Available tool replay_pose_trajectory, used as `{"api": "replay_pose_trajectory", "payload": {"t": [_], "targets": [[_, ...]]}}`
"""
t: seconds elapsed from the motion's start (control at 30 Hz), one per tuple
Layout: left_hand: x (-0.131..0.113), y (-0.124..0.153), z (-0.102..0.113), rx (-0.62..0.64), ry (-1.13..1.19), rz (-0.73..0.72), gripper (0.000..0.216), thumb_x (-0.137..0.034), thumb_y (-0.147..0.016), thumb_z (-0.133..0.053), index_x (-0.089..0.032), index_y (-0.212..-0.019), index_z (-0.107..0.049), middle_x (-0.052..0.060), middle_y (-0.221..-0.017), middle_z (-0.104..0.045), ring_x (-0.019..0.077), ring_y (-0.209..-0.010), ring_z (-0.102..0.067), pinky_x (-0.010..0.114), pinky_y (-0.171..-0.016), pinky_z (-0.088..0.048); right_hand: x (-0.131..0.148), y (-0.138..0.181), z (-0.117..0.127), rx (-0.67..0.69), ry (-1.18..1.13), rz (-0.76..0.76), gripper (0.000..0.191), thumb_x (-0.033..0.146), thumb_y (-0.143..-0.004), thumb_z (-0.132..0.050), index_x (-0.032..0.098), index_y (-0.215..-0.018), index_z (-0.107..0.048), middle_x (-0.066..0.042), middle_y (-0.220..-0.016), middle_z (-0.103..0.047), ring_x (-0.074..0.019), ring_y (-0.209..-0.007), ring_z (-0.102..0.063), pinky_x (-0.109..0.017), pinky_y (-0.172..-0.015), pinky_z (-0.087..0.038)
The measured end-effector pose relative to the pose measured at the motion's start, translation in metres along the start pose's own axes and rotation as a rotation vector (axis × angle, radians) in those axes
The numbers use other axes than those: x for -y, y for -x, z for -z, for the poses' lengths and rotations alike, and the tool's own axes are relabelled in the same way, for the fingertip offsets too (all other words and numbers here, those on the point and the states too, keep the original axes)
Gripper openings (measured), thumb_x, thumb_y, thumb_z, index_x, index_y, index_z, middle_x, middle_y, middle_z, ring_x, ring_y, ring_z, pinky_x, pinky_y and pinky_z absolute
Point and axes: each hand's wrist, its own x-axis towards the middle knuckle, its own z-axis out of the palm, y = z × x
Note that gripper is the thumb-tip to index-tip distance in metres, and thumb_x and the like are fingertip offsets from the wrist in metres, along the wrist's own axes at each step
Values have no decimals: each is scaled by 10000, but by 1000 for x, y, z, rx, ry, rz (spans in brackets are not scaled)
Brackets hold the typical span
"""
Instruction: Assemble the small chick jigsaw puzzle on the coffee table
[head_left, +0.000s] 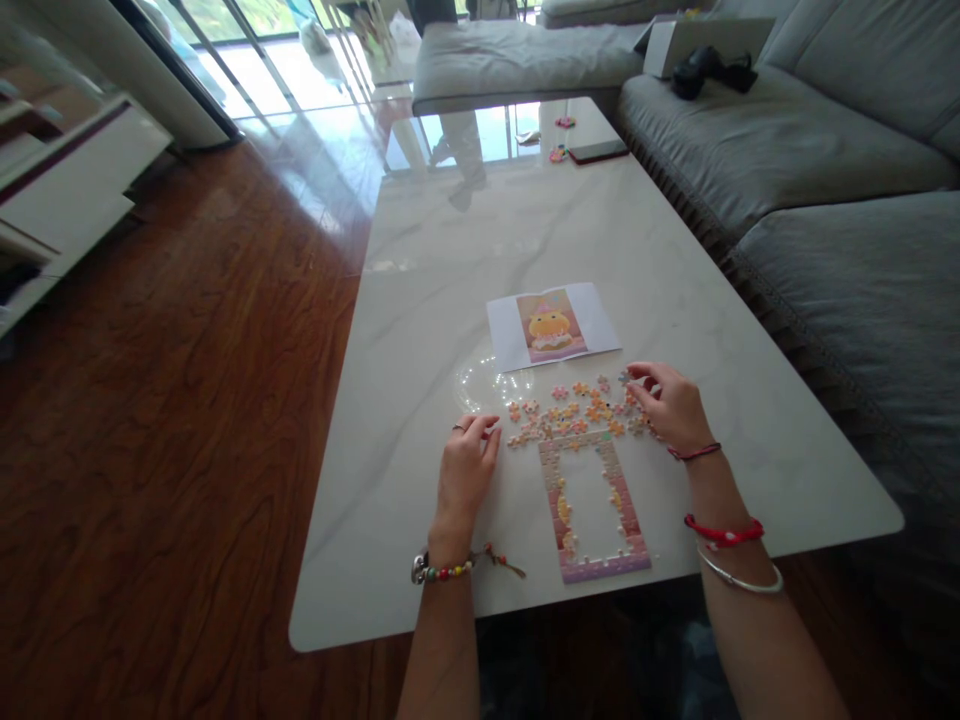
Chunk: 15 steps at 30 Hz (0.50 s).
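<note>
A partly built jigsaw frame (596,505) in pink and purple lies near the table's front edge, its middle still bare. Several loose puzzle pieces (574,410) are scattered just beyond it. My left hand (466,470) rests on the table to the left of the pieces, fingers curled, nothing visible in them. My right hand (670,405) sits at the right end of the loose pieces, with thumb and fingers pinched around a small piece. A printed reference picture (551,325) of a yellow cartoon figure lies farther back on white paper.
The white marble table (420,300) is long, with a phone (598,151) and small trinkets (559,152) at its far end. A grey sofa (787,150) runs along the right. Wooden floor (187,400) lies to the left.
</note>
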Motion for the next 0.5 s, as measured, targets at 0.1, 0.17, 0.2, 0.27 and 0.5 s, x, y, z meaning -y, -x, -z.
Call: {"api": "replay_pose_trajectory", "payload": {"t": [0.1,0.17,0.2,0.27,0.5], "targets": [[-20,4,-10,60,229,31,181,-277,-803,-480,-187,-925,-579,47,-919,-579,119,-736,-583,246,-665,-471,22,13,5,288,-296,40,242,280,-744,-544,183,-955,-612,-56,-896,-637,-141,-723,-585,-287,-647,-506],[-35,8,-19,151,400,73,184,-289,-799,-490,-186,-934,-561,47,-922,-594,116,-748,-590,234,-656,-467,32,24,3,465,-463,35,239,291,-746,-546,185,-950,-612,-54,-924,-637,-139,-764,-606,-277,-653,-525],[-41,10,-23,207,483,99,182,-294,-798,-492,-183,-930,-550,46,-915,-600,114,-746,-593,230,-650,-464,35,29,2,534,-526,26,236,289,-749,-543,182,-947,-611,-53,-927,-636,-137,-764,-613,-279,-654,-532],[-51,15,-31,312,634,153,175,-302,-785,-509,-174,-903,-528,39,-865,-607,108,-703,-593,216,-600,-450,38,38,-1,623,-601,12,228,275,-752,-542,175,-946,-606,-50,-913,-636,-133,-749,-622,-284,-656,-540],[-66,30,-40,388,833,269,195,-231,-731,-557,-184,-916,-516,-20,-695,-556,90,-651,-567,167,-512,-389,40,57,-1,522,-745,-130,293,237,-705,-602,178,-991,-567,-62,-947,-630,-149,-837,-616,-305,-729,-529]]}}
